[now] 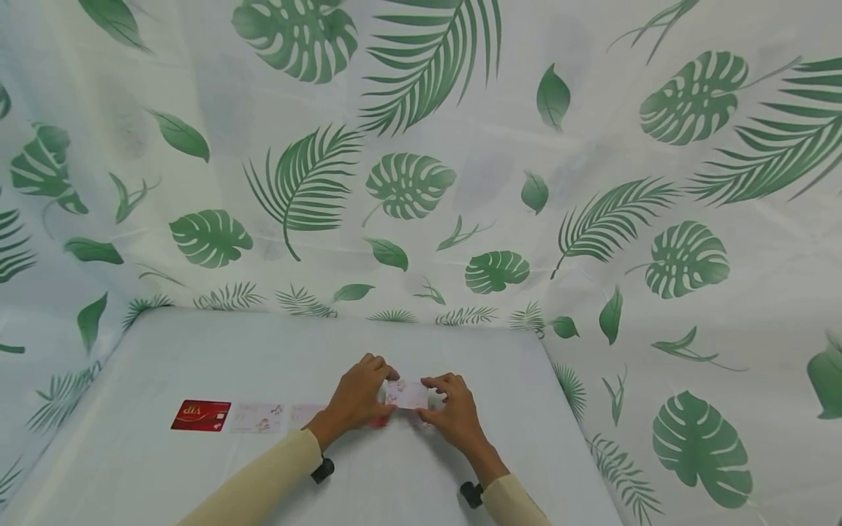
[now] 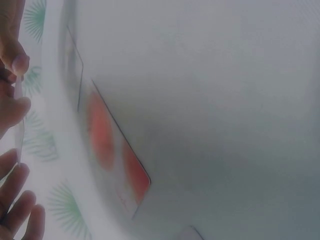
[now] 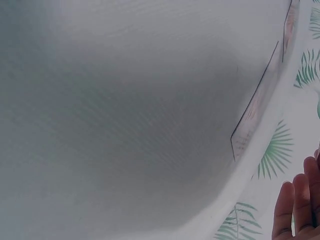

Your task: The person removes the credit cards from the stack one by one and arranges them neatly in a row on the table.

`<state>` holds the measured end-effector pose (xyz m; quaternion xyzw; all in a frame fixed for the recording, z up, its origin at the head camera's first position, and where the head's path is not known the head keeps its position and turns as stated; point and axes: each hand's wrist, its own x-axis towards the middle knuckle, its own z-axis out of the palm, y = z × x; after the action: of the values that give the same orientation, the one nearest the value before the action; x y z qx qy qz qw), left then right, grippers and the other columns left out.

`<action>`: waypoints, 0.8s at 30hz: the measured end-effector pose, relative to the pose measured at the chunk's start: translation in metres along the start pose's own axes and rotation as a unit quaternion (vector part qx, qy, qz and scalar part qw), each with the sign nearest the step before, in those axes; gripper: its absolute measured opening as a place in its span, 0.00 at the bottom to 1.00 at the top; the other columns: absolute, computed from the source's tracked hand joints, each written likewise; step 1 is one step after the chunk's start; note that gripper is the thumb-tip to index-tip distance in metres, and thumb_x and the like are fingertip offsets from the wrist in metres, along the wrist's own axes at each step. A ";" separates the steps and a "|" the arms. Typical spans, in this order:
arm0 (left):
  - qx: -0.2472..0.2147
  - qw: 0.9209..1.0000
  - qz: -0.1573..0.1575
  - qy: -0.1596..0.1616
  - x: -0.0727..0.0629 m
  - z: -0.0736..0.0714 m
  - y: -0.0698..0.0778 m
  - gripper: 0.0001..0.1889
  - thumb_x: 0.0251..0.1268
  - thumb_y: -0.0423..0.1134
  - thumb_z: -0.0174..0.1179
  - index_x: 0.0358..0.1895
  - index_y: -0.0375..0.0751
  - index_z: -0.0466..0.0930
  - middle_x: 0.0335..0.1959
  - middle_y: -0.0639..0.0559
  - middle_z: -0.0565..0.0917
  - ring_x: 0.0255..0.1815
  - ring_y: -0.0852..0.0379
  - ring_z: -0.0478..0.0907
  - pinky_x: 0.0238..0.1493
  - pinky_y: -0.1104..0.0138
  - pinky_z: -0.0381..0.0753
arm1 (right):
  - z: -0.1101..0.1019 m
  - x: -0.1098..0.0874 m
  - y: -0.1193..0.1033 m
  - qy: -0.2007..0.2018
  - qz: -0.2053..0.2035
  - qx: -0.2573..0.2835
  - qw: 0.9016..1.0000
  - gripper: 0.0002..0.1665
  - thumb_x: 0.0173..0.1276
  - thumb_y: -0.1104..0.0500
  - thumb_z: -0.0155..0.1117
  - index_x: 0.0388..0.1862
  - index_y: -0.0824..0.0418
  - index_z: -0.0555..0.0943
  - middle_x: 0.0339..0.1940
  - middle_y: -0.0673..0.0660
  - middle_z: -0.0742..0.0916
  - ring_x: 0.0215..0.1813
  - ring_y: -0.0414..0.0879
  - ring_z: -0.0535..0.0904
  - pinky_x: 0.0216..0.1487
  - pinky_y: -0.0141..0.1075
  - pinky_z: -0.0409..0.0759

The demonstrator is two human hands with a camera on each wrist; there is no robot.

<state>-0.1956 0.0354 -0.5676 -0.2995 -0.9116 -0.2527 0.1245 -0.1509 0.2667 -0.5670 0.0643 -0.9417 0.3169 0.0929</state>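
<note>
A pale card with a pink floral print [image 1: 409, 394] is held up over the white table between both hands. My left hand [image 1: 358, 394] pinches its left edge with thumb and fingers, and my right hand [image 1: 455, 413] pinches the right edge. The left wrist view shows the held card [image 2: 19, 137] almost edge-on. Below the hands, a card with red patches [image 2: 135, 170] lies on the table, partly hidden by the left hand in the head view. A pale card [image 3: 252, 107] also lies flat in the right wrist view.
A red card with gold VIP lettering [image 1: 200, 415] lies at the left of a row on the white table [image 1: 263, 482]. Beside it are a pale floral card [image 1: 256, 418] and another pale card [image 1: 305, 414]. A leaf-patterned curtain [image 1: 421, 241] surrounds the table's back and sides.
</note>
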 end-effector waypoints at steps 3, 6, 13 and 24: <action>-0.001 1.000 0.006 0.004 0.000 0.001 0.003 0.26 0.46 0.52 0.86 0.50 0.49 0.89 0.43 0.56 0.84 0.46 0.58 0.76 0.51 0.62 0.85 | -0.002 -0.003 0.002 0.005 0.001 0.000 1.000 0.32 0.55 0.54 0.88 0.60 0.50 0.89 0.50 0.46 0.87 0.54 0.45 0.81 0.51 0.37 0.82; -0.006 1.000 0.013 0.005 0.001 0.001 0.006 0.26 0.47 0.52 0.86 0.49 0.48 0.89 0.43 0.56 0.84 0.46 0.57 0.76 0.51 0.62 0.85 | -0.004 -0.005 0.003 0.007 0.007 0.002 1.000 0.32 0.54 0.55 0.88 0.60 0.49 0.89 0.50 0.47 0.87 0.53 0.44 0.81 0.51 0.38 0.81; 0.005 1.000 0.020 -0.005 0.002 0.006 0.012 0.27 0.47 0.53 0.86 0.50 0.49 0.88 0.43 0.56 0.84 0.45 0.58 0.76 0.51 0.62 0.85 | -0.007 -0.011 0.011 0.007 0.011 0.000 1.000 0.32 0.54 0.55 0.88 0.59 0.48 0.89 0.50 0.46 0.87 0.53 0.42 0.80 0.50 0.36 0.81; 0.002 0.999 0.028 -0.014 0.007 0.009 0.026 0.27 0.49 0.53 0.85 0.51 0.49 0.88 0.44 0.55 0.84 0.47 0.57 0.76 0.52 0.61 0.85 | -0.015 -0.018 0.022 0.016 0.011 0.004 1.000 0.33 0.53 0.55 0.89 0.60 0.50 0.89 0.49 0.46 0.87 0.52 0.42 0.80 0.50 0.37 0.82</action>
<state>-0.1854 0.0619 -0.5629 -0.3284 -0.9049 -0.2429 0.1195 -0.1351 0.2947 -0.5719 0.0495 -0.9396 0.3222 0.1043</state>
